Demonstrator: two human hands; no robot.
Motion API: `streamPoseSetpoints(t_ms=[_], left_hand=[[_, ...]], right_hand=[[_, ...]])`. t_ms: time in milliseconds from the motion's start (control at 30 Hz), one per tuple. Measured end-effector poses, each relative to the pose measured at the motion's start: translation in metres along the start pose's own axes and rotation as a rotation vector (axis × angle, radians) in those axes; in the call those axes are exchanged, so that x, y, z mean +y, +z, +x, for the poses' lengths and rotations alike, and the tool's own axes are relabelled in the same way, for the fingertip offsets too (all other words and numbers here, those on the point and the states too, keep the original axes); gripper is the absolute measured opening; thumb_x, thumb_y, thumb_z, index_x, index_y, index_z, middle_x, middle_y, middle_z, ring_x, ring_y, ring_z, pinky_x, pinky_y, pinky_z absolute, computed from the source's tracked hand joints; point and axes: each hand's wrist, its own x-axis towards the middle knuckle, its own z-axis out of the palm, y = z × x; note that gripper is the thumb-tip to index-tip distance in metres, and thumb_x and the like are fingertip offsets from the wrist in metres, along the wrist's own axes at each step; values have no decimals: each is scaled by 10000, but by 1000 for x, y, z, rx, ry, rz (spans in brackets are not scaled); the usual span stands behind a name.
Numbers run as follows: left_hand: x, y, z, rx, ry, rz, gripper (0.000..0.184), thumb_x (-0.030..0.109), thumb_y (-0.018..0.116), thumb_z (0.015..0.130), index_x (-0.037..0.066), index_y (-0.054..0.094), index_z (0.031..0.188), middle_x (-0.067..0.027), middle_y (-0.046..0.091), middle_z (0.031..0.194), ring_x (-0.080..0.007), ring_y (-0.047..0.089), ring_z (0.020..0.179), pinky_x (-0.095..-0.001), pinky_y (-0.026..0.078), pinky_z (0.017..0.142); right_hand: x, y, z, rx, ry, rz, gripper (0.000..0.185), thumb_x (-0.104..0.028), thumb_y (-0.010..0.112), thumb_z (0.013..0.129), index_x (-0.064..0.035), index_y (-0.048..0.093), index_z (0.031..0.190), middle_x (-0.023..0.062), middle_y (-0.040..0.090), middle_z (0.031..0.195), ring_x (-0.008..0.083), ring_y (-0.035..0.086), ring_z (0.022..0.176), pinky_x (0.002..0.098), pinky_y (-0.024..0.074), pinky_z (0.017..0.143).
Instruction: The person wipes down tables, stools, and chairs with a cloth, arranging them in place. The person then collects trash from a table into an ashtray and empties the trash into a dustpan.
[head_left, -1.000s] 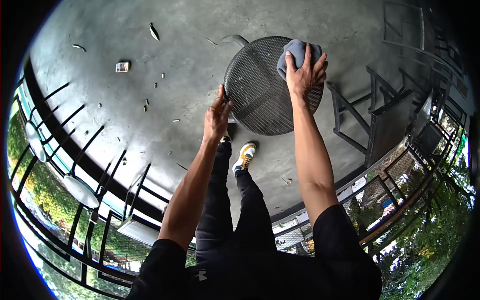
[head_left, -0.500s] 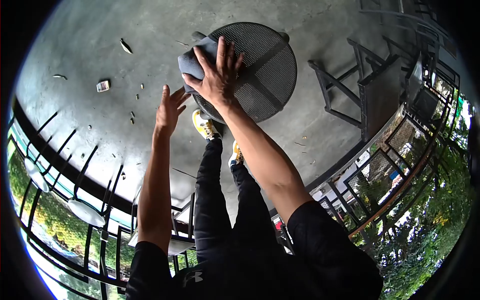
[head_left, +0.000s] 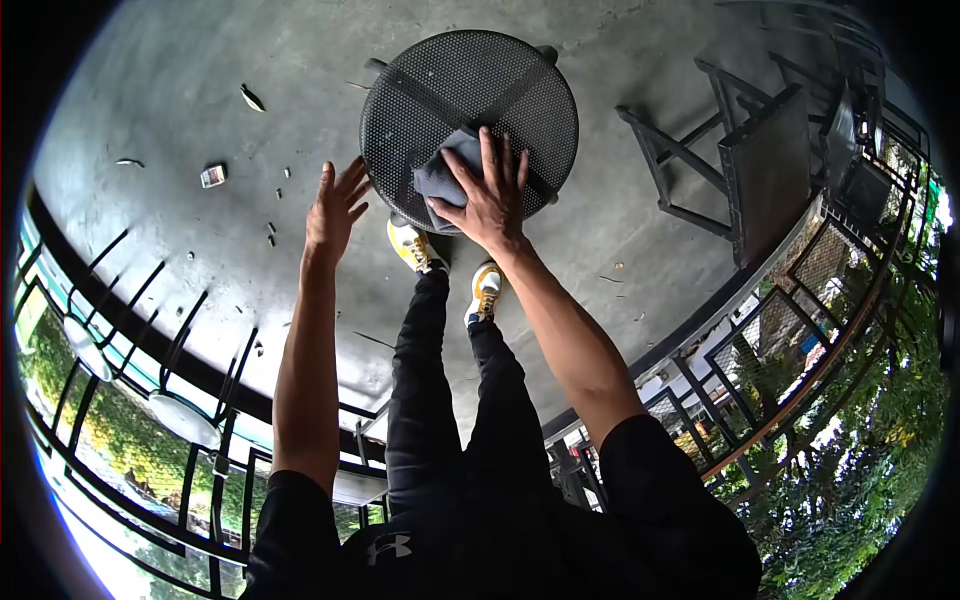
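Note:
A round dark tabletop (head_left: 420, 95) of perforated metal stands in front of me, with parts of its legs showing past the rim. My right hand (head_left: 490, 195) presses a folded grey cloth (head_left: 438, 180) onto its near side, fingers spread and thumb along the cloth's near edge. Part of the cloth is hidden under the palm. My left hand (head_left: 335, 210) hovers at the left rim with its fingers apart and nothing in it. Whether its fingertips touch the rim, I cannot tell.
My yellow-and-white shoes (head_left: 410, 245) are just below the table. A dark wooden folding chair or frame (head_left: 765, 170) stands to the right. Small litter, including a small box (head_left: 213, 176), lies on the concrete floor (head_left: 250, 220). Metal railings (head_left: 190, 480) curve along the near edge.
My right hand has slid the cloth from the tabletop's left edge to its near middle. My left hand stays beside the left rim. The view has shifted slightly.

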Motion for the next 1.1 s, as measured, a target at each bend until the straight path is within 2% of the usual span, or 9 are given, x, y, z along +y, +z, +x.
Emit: streamPoseSetpoints(t_ms=[100,200,367,433,633,767,933,1000,1100], left_hand=[[-4,3,0,61,42,-11,640,541,323,897,83,350,1344,-70,409,1343,-229,384,1221,-376,277,1001],[-13,1,6,45,149,-28,570,458,372,915,69,365,1331,-89,440,1312,-224,431,1178,-349,321,975],[-14,7,18,136,278,-42,488,332,431,931,28,381,1310,-98,500,1227,-183,508,1070,-306,387,921],[-15,10,28,158,310,56,479,329,430,931,27,390,1301,-81,511,1175,-168,512,1031,-302,400,902],[-9,27,28,267,324,343,405,290,427,920,47,453,1244,3,500,912,-102,499,842,-285,455,780],[-10,32,24,350,302,317,325,229,437,845,-2,518,1059,-97,567,836,-152,506,781,-260,395,740],[-24,44,-35,448,303,200,327,210,437,835,-11,529,1057,-66,562,798,-138,503,751,-252,394,727],[-33,47,-67,485,287,178,386,255,441,855,56,502,1179,-25,539,876,-120,505,804,-283,432,738],[-55,45,-106,535,293,136,435,283,444,862,91,481,1250,-16,537,949,-119,514,849,-303,451,753]], right_hand=[[7,-11,-2,-77,-8,2,724,-608,616,668,-282,430,1288,181,178,1424,430,205,1277,647,148,973],[24,-19,-2,95,74,137,700,-578,566,749,-215,387,1321,193,190,1419,412,194,1289,602,153,1003],[83,-43,20,284,440,250,656,-460,495,858,-45,315,1334,244,231,1387,400,214,1290,491,206,1045],[105,-46,32,185,549,378,690,-486,494,848,-24,311,1327,251,289,1358,389,287,1259,426,273,1024],[114,-38,45,-59,658,471,735,-505,535,815,-10,318,1314,237,377,1310,361,383,1203,383,330,983],[124,-39,45,-76,686,579,754,-504,567,795,-2,328,1304,220,428,1276,335,436,1166,364,354,959],[107,-54,18,-143,628,642,735,-506,580,782,-8,369,1279,235,470,1224,347,473,1119,369,379,930],[98,-66,5,-164,598,648,727,-501,581,786,-10,372,1280,234,475,1220,337,479,1116,359,382,927],[90,-72,-20,-287,589,759,760,-483,569,812,-36,266,1348,149,438,1279,262,430,1161,369,378,922]])
